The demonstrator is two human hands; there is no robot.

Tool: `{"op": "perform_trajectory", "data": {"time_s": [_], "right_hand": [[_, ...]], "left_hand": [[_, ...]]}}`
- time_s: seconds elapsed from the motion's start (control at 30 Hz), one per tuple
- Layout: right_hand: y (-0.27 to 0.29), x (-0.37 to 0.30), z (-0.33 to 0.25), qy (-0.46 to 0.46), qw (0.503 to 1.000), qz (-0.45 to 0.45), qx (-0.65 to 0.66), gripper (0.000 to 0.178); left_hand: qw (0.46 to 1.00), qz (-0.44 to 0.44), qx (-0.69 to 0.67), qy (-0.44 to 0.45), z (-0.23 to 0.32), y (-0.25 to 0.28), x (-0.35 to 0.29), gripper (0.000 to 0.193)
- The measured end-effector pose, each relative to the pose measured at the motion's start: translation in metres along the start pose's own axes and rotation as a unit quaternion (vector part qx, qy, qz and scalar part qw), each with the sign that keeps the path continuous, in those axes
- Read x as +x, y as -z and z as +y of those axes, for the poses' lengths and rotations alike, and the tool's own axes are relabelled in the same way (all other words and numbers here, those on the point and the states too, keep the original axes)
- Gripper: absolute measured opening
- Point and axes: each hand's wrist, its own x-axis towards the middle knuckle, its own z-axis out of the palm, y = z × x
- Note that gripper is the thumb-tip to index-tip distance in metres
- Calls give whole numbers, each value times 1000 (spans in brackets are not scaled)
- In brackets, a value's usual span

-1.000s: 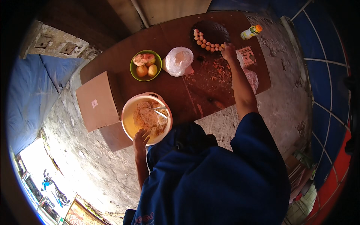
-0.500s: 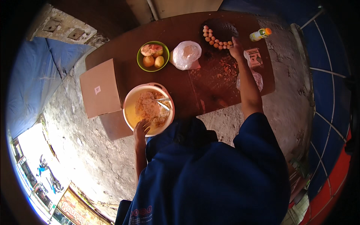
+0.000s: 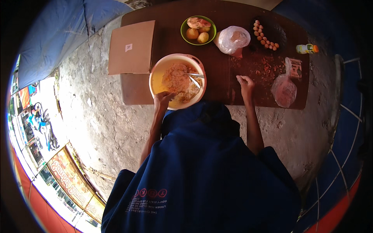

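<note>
A wide cream-coloured basin (image 3: 154,74) stands at the table's near edge, holding a pale, crumbly dough-like mixture (image 3: 175,79) and metal cutlery (image 3: 194,80). My left hand (image 3: 164,99) reaches over its near left rim, fingers pressed together at the mixture; whatever they may pinch is hidden. To the basin's right, my right hand (image 3: 246,82) hovers above the table with loosely bent fingers, and nothing shows in it. Farther back, several small round dough-like balls (image 3: 264,38) line the left side of a dark round tray (image 3: 279,33).
A green bowl (image 3: 182,32) holds round yellowish pieces, beside a white plastic bag (image 3: 232,40). Brown scraps (image 3: 268,68) litter the right side near a knotted clear bag (image 3: 284,92), a printed packet (image 3: 295,68) and an orange-capped bottle (image 3: 307,49). A cardboard sheet (image 3: 131,48) lies left.
My right hand has drawn back from the dark tray toward me. My left hand has come farther over the basin, its fingers now closer together. The whole view has shifted.
</note>
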Motion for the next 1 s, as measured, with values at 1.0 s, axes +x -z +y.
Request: {"op": "perform_trajectory", "data": {"time_s": [1.0], "right_hand": [[-37,-32,-71,8,987,-145,66,24]], "left_hand": [[882,101,351,-296,-11,-19,83,17]]}}
